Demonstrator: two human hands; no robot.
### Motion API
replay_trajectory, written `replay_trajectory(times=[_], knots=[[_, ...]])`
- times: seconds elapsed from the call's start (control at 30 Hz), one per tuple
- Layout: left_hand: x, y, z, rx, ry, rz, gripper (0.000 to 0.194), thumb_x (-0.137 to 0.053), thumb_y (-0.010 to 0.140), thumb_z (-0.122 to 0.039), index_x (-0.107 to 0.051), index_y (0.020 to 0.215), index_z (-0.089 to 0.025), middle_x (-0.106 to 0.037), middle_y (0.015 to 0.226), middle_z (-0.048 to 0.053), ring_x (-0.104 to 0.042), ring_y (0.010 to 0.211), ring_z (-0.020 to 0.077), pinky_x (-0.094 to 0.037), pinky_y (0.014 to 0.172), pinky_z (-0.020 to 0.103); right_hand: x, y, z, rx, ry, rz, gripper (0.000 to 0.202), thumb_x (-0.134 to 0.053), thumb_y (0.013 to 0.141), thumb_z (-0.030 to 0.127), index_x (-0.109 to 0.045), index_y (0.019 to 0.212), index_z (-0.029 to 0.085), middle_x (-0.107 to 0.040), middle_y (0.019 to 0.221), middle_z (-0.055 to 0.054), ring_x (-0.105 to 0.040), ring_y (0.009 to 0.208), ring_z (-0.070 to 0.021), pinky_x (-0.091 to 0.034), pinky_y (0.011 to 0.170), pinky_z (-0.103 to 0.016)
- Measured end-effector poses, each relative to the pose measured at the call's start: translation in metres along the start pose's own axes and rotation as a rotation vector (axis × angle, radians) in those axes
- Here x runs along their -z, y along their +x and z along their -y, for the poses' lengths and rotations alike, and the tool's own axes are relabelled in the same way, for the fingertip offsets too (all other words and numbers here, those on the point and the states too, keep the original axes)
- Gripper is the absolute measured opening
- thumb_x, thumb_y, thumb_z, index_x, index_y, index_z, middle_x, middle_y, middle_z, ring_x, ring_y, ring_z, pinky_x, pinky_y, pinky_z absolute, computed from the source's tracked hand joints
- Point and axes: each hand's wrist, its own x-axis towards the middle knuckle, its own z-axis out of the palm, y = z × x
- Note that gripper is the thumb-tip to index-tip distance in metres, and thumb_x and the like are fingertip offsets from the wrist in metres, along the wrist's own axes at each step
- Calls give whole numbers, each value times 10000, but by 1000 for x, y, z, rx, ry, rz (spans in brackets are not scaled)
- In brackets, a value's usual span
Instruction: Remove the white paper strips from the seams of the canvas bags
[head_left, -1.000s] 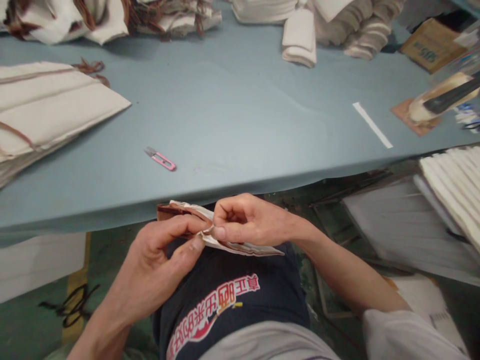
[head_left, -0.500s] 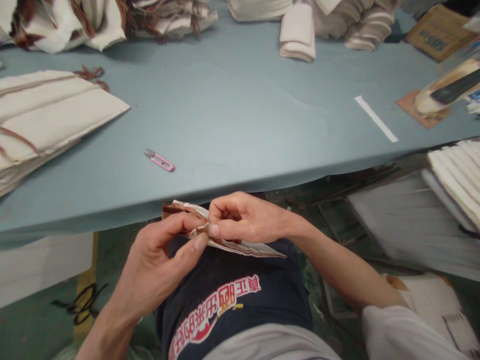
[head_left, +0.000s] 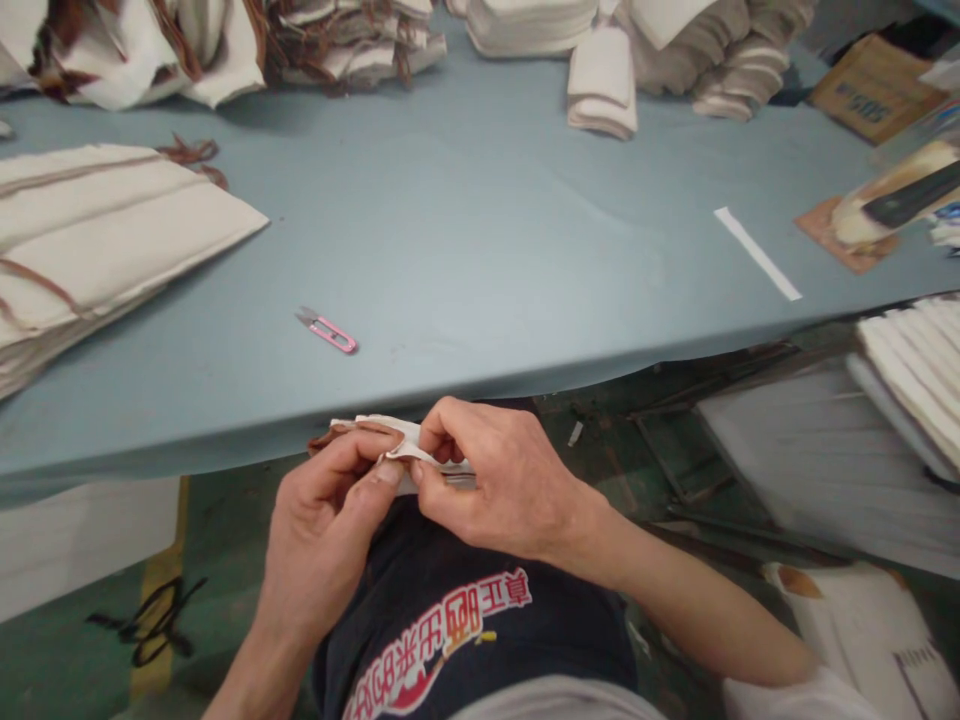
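Observation:
In front of my lap, just below the table edge, is a white cloth piece with brown trim, folded and partly covered by my fingers. My left hand pinches its edge between thumb and forefinger. Close beside it, my right hand grips the same cloth, thumb and fingers closed on the fold. The fingertips of the two hands nearly meet. On the table beyond them lie pink thread snips, untouched.
A blue-green cloth covers the table. White fabric pieces with brown ties are stacked at left. Along the back sit more cloth stacks and a cardboard box. A white strip lies at right.
My right hand has turned and now shows more of its back, its fingers lower on the cloth. The cloth's pointed right end no longer shows. The view has shifted slightly.

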Motion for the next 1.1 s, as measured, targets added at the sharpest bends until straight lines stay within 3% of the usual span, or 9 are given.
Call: replay_trajectory(times=[0.2, 0.4, 0.53, 0.63, 0.87, 0.97, 1.1], knots=[[-7, 2, -6, 27, 96, -49, 192, -732, 911, -388, -744, 803, -231, -808, 862, -14, -702, 778, 170, -532, 721, 233, -17, -1, 0, -103, 46, -96, 99, -614, 838, 276, -542, 799, 220, -626, 723, 31, -527, 636, -128, -342, 645, -287], [-18, 3, -13, -38, 249, -156, 205, -680, 894, -368, -752, 755, -236, -791, 744, -24, -691, 666, 157, -529, 664, 242, -22, 2, 1, -297, 259, -34, 192, -636, 830, 386, -534, 779, 231, -596, 686, 47, -524, 623, -132, -373, 634, -280], [-18, 2, -10, -39, 292, -166, 216, -671, 907, -386, -761, 775, -240, -807, 779, -21, -713, 696, 160, -542, 683, 240, -25, 2, 1, -326, 286, -33, 220, -653, 838, 408, -529, 785, 233, -591, 692, 52, -516, 628, -130, -370, 641, -284], [-11, 2, -7, -12, 267, -123, 255, -681, 929, -431, -765, 795, -230, -788, 767, -6, -712, 692, 174, -556, 689, 254, -25, 3, -2, -336, 319, -15, 215, -659, 831, 392, -522, 788, 231, -583, 701, 55, -508, 640, -127, -373, 651, -283], [10, 10, -1, 29, 112, 90, 335, -713, 967, -508, -833, 854, -215, -809, 814, 47, -744, 740, 211, -582, 683, 257, -17, 13, -22, -419, 779, 304, 246, -726, 787, 361, -529, 798, 214, -481, 683, 78, -401, 617, -101, -332, 573, -245], [10, 14, 1, 43, 66, 92, 343, -732, 959, -522, -841, 856, -213, -824, 831, 58, -757, 758, 223, -598, 702, 264, -15, 16, -23, -418, 745, 328, 214, -724, 815, 325, -543, 801, 212, -489, 683, 77, -425, 616, -102, -337, 571, -247], [9, 12, 1, 48, 130, 43, 366, -714, 970, -552, -830, 878, -218, -835, 892, 51, -755, 787, 214, -585, 720, 251, -11, 16, -18, -428, 461, 259, 177, -740, 861, 310, -601, 831, 205, -594, 726, 55, -527, 655, -115, -391, 612, -258]])
